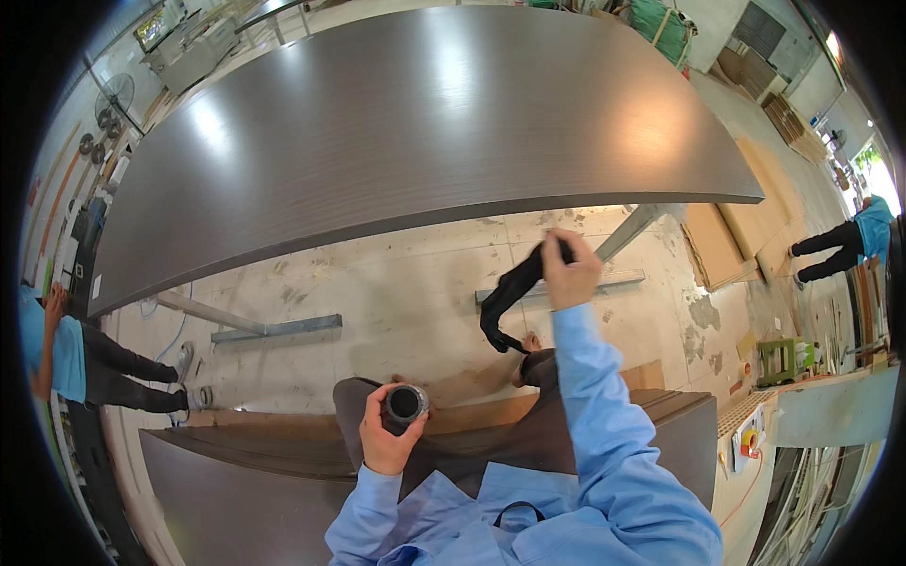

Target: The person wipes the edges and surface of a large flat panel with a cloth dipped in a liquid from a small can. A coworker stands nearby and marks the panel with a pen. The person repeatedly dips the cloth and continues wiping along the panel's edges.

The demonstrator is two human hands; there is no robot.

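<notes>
My left hand (385, 445) is wrapped round a small round container (407, 404) with a dark open top, held near my lap. What is inside it is too dark to make out. In my right hand (573, 272) a black cloth (511, 298) is pinched between the fingers and hangs down over the floor. That hand is just below the near edge of a large dark brown panel (406, 141), apart from it. The panel lies flat and its glossy top reflects the lights.
Metal supports (276, 329) stand under the panel. Stacked brown boards (236, 481) lie beside and behind my legs. A person (66, 349) stands at the left, another person (854, 241) at the far right. Cardboard sheets (717, 245) and a green stool (777, 361) are on the right.
</notes>
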